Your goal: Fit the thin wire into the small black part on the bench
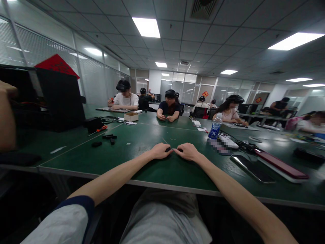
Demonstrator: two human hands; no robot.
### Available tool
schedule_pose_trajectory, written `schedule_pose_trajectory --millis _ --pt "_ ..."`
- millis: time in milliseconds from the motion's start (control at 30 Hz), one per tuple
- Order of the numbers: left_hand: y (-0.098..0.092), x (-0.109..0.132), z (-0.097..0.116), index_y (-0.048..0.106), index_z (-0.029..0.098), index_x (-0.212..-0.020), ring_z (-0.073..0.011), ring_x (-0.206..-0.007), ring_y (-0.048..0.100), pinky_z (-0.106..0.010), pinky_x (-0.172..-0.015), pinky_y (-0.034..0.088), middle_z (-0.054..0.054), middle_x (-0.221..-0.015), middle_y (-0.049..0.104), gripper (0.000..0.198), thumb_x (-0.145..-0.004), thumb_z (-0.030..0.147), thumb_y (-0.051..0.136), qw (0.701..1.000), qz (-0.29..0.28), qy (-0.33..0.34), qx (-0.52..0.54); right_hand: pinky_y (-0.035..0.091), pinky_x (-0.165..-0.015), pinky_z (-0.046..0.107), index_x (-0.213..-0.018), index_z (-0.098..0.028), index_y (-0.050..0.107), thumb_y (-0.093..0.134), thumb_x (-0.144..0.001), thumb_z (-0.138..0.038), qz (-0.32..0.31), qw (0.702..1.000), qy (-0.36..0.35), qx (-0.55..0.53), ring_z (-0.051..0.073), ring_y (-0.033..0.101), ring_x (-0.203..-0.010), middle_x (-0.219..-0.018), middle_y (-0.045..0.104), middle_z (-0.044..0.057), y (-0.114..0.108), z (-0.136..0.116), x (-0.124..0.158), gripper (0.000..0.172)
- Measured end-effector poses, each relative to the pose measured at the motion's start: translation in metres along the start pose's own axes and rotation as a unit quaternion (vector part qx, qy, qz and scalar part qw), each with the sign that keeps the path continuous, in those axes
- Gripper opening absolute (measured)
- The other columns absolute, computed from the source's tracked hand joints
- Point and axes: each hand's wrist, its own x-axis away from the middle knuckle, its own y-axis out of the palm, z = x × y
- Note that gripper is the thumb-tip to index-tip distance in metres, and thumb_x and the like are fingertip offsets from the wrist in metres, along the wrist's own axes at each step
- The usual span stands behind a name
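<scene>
Over the green table, my left hand and my right hand meet almost fingertip to fingertip. My left hand is closed, with a small black piece showing at its thumb and forefinger. Curled in the same way, my right hand has a dark bit under its fingers, too small and hidden to name. Whether the two bits belong to one object I cannot tell. Left of my hands lie several small black parts and a rounded black piece.
An orange-handled screwdriver and an open cardboard box lie to the left. On the right are a water bottle, a phone, cables and a dark red slab-like case. A co-worker sits opposite; others work around.
</scene>
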Motion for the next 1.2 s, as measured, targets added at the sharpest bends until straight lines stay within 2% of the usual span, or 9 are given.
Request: schedule_pose_trajectory --millis 233,367,667,800,967,1200 --pt "0.002 -0.002 -0.002 0.059 0.02 -0.093 -0.0232 -0.08 0.063 -0.03 -0.064 0.045 -0.009 -0.089 0.066 0.034 -0.087 0.046 0.038 1.0 -0.004 -0.013 -0.007 0.032 -0.063 0.023 -0.076 -0.02 0.067 0.031 -0.092 -0.053 0.041 0.997 -0.068 -0.017 0.014 0.058 -0.071 -0.077 0.067 0.004 -0.008 -0.017 0.002 0.052" --pt "0.002 -0.001 -0.002 0.06 0.021 -0.094 -0.0239 -0.085 0.062 -0.03 -0.068 0.045 -0.009 -0.092 0.066 0.025 -0.084 0.037 0.044 1.0 -0.008 -0.008 -0.012 0.032 -0.064 0.023 -0.078 -0.021 0.067 0.033 -0.092 -0.052 0.033 0.997 -0.061 -0.019 0.015 0.059 -0.074 -0.08 0.068 0.004 -0.006 -0.026 -0.003 0.049" --pt "0.001 -0.001 -0.001 0.06 0.019 -0.092 -0.0219 -0.077 0.063 -0.029 -0.066 0.045 -0.01 -0.088 0.067 0.046 -0.087 0.055 0.032 1.0 0.004 0.001 0.009 0.033 -0.061 0.024 -0.073 -0.021 0.066 0.031 -0.091 -0.056 0.006 0.999 0.032 -0.015 0.016 0.059 -0.07 -0.074 0.067 0.004 -0.004 0.005 -0.002 0.053" --pt "0.001 -0.001 -0.002 0.06 0.019 -0.093 -0.0211 -0.076 0.062 -0.029 -0.064 0.044 -0.01 -0.088 0.067 0.048 -0.087 0.057 0.031 1.0 0.009 0.005 0.019 0.034 -0.06 0.023 -0.085 -0.022 0.066 0.043 -0.087 -0.053 0.02 0.998 0.045 -0.041 0.015 0.059 -0.07 -0.076 0.066 0.004 -0.001 0.011 -0.002 0.039" --pt "0.003 -0.002 -0.002 0.061 0.019 -0.094 -0.0218 -0.077 0.062 -0.029 -0.065 0.044 -0.01 -0.088 0.067 0.049 -0.087 0.057 0.031 1.0 0.011 0.002 0.012 0.037 -0.063 0.022 -0.101 -0.022 0.061 0.055 -0.082 -0.042 0.034 0.994 0.009 -0.101 0.014 0.058 -0.069 -0.077 0.064 0.001 0.003 0.004 -0.001 0.027" --pt "0.006 -0.003 -0.006 0.06 0.02 -0.098 -0.0233 -0.08 0.063 -0.03 -0.067 0.045 -0.01 -0.089 0.067 0.047 -0.087 0.055 0.032 1.0 0.013 0.021 0.004 0.039 -0.068 0.023 -0.101 -0.02 0.059 0.058 -0.081 -0.029 0.055 0.983 -0.068 -0.159 0.014 0.057 -0.076 -0.085 0.063 0.002 0.008 -0.006 -0.002 0.022"
